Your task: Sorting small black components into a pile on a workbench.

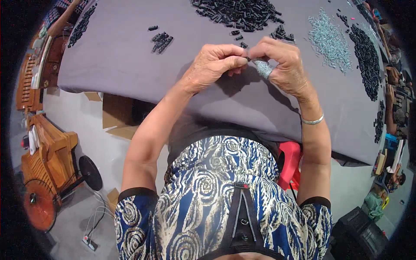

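Observation:
Over the near part of the grey-covered table (143,73), my hands meet fingertip to fingertip. My left hand (210,67) is closed in a pinch on a small black part (248,59), mostly hidden by the fingers. Against it press the thumb and forefinger of my right hand (288,63). A clump of tiny silvery pieces (263,69) is held in that same hand, under the curled fingers; they are too small to name. Just beyond the hands lies a large heap of short black cylindrical parts (240,15), with some strays at its near edge.
A small cluster of black parts (162,42) lies left of my hands. To the right spread a silvery heap (330,41) and a long black heap (366,60). A cardboard box (117,110) stands below the table edge, and a red plastic stool (289,162) beside me.

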Demonstrator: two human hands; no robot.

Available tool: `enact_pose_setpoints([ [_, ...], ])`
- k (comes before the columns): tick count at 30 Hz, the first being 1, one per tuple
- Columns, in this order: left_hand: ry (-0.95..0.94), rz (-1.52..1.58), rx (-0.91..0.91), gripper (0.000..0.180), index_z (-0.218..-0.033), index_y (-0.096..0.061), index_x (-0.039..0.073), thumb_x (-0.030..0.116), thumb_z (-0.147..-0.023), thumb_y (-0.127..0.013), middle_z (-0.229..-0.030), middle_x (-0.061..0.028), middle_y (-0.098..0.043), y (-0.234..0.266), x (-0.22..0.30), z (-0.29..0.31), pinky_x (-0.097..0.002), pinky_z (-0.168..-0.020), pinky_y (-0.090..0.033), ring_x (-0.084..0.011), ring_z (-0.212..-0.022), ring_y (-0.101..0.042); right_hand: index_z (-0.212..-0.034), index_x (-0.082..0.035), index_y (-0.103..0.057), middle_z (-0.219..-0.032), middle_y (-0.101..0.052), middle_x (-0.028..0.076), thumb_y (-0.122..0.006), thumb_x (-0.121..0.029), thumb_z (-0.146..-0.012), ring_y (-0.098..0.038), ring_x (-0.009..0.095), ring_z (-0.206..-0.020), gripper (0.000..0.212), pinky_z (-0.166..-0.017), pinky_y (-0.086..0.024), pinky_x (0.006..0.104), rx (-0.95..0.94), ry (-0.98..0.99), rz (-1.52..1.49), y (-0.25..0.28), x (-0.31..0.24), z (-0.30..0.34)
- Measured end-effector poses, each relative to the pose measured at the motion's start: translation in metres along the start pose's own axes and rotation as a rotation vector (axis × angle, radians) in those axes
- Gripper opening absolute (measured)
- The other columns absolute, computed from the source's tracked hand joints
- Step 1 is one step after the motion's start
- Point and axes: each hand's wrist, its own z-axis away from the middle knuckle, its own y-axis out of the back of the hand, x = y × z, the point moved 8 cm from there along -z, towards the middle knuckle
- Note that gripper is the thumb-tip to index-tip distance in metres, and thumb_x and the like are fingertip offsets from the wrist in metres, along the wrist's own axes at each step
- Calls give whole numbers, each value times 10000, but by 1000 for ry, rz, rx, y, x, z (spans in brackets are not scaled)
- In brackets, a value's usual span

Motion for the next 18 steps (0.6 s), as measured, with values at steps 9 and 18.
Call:
enact_pose_setpoints([
  [9,-13,64,101,210,-1063,-658,7,130,-901,-603,-826,-12,-637,5,-2,-2,-211,-673,-468,-73,-729,-570,-976,-42,-634,-843,-650,51,-679,-67,-800,-628,143,-759,183,-670,-505,255,64,-172,-246,-3,28,8],
  [18,-206,20,230,170,-1015,-649,-21,78,-877,-630,-859,5,-569,0,28,9,-195,-660,-469,-62,-750,-572,-996,-36,-593,-801,-576,15,-467,-345,-954,-538,69,-660,336,-551,-473,211,-51,-464,-831,-16,50,19],
])
